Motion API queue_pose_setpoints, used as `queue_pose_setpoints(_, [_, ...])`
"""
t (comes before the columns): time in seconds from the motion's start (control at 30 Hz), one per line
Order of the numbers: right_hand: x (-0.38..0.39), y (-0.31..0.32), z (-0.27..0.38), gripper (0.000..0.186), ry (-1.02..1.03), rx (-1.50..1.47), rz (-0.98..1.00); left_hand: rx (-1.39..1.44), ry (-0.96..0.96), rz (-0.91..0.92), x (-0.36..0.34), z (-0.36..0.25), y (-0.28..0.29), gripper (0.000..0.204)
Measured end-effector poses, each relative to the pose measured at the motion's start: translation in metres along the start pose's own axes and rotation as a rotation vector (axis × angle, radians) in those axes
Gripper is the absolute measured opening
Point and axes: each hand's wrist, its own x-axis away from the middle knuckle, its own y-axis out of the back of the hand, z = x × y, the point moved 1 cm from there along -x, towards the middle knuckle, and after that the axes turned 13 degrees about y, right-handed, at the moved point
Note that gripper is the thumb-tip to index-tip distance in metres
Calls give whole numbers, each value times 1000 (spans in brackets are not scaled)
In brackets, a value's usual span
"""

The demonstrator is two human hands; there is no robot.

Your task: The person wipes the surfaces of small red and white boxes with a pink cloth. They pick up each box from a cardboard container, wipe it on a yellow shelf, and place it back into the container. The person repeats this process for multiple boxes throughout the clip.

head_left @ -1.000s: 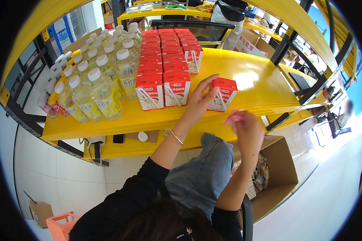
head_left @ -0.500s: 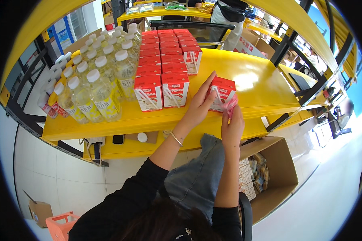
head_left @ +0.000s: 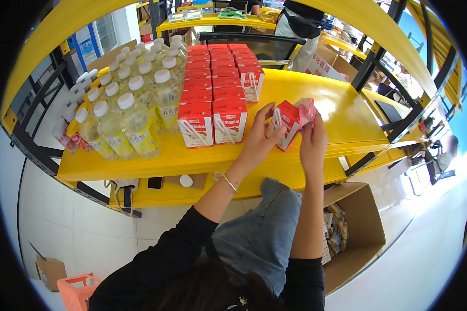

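Observation:
My left hand (head_left: 262,133) is closed around the left side of a red-and-white drink carton (head_left: 290,115), which has a straw attached to its face. The carton is tilted above the front part of the yellow shelf (head_left: 342,114). At its upper right, my right hand (head_left: 314,136) pinches a crumpled pink cloth (head_left: 307,110) against or close to the carton; its fingertips are partly covered by the cloth. Left of my hands, matching red cartons (head_left: 230,107) stand in tight rows on the shelf, straws facing me.
Clear bottles with white caps (head_left: 135,124) fill the shelf's left side, with cans (head_left: 80,141) beyond them. On the lower shelf lie a phone (head_left: 155,182) and a white round lid (head_left: 186,181). An open cardboard box (head_left: 360,228) with packages stands at lower right. A person (head_left: 299,31) stands behind.
My right hand has moved up with the pink cloth, from the carton's lower right to its upper right corner. The carton has tilted in my left hand.

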Motion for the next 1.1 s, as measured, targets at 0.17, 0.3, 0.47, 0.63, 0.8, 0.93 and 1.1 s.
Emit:
queue_pose_setpoints(0.17, [27,0,15,31,-191,-73,45,-142,-35,73,3,-3,-3,91])
queue_pose_setpoints(0.3, [64,-1,5,30,-45,149,177,-129,-26,95,0,1,-9,96])
queue_pose_setpoints(0.47, [61,16,21,37,113,275,445,-62,66,99,2,-4,-3,95])
queue_pose_setpoints(0.63, [20,25,3,41,-169,-58,78,-37,165,181,2,-13,-3,91])
queue_pose_setpoints(0.8, [2,-2,-20,39,-216,-483,-43,98,210,307,2,-12,-6,88])
queue_pose_setpoints(0.93, [10,-14,-20,40,-296,-601,35,-138,12,163,-2,-3,-2,86])
queue_pose_setpoints(1.1, [35,-18,-33,36,-432,-636,170,-23,29,135,1,-3,-7,77])
